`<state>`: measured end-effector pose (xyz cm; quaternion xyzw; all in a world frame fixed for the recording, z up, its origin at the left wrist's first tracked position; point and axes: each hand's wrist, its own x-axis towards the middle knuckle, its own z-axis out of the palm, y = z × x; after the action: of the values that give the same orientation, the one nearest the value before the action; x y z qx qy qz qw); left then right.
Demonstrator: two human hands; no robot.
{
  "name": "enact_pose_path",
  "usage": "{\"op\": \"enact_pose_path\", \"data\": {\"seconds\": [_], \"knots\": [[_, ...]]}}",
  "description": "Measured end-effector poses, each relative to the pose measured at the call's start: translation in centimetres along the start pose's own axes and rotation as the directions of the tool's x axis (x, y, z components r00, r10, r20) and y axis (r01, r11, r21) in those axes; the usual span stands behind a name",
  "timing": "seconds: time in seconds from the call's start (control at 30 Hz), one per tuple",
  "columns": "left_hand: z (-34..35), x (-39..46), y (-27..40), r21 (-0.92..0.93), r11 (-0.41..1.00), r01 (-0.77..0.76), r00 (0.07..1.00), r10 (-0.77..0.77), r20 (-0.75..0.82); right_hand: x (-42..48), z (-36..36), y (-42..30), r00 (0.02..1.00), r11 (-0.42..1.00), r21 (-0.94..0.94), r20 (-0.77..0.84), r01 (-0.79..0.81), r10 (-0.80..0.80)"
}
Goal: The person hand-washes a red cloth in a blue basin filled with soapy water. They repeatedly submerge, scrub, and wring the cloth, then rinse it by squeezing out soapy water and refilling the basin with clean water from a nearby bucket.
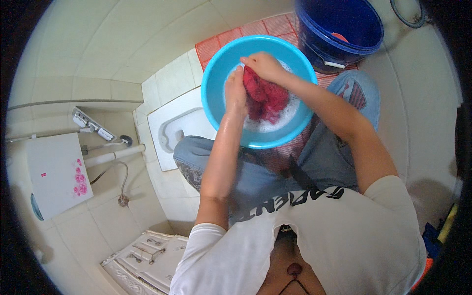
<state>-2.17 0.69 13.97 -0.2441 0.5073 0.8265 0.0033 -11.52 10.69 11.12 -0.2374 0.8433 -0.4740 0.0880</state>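
A wet red cloth (266, 92) is bunched between my two hands over a round light-blue basin (214, 107). My left hand (236, 86) grips its left edge with the thumb pointing up. From the upper right, my right hand (263, 66) closes over the top of the cloth. The lower folds of the cloth hang down into soapy water (291, 110) with white foam. What kind of garment or textile it is, I cannot tell. The basin stands between my bent knees.
A dark-blue bucket (319, 49) with a white-gripped handle stands beyond the basin, a reddish thing inside. Red mesh matting (212, 49) lies beneath. A squat toilet (166, 129) is at the left. Farther left are a white flush tank (55, 173) and a flat mop head (94, 123).
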Motion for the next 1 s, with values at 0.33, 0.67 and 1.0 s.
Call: {"op": "enact_pose_path", "data": {"seconds": [0.33,0.67,1.0], "knots": [[-2.3,1.4,-0.6,0.494,0.851,-0.179,0.965,0.054,0.258,-0.1,0.0,-0.4,0.967,0.940,0.325,0.188,0.102,-0.170],[-3.2,1.0,0.5,0.288,0.951,-0.114,0.993,0.102,0.058,-1.8,-0.8,5.5,0.775,0.998,-0.045,0.632,0.038,-0.001],[-5.1,2.8,-0.3,0.027,0.990,-0.137,0.991,0.137,0.010,-1.6,0.0,6.5,0.924,0.990,-0.138,0.381,0.025,0.030]]}}
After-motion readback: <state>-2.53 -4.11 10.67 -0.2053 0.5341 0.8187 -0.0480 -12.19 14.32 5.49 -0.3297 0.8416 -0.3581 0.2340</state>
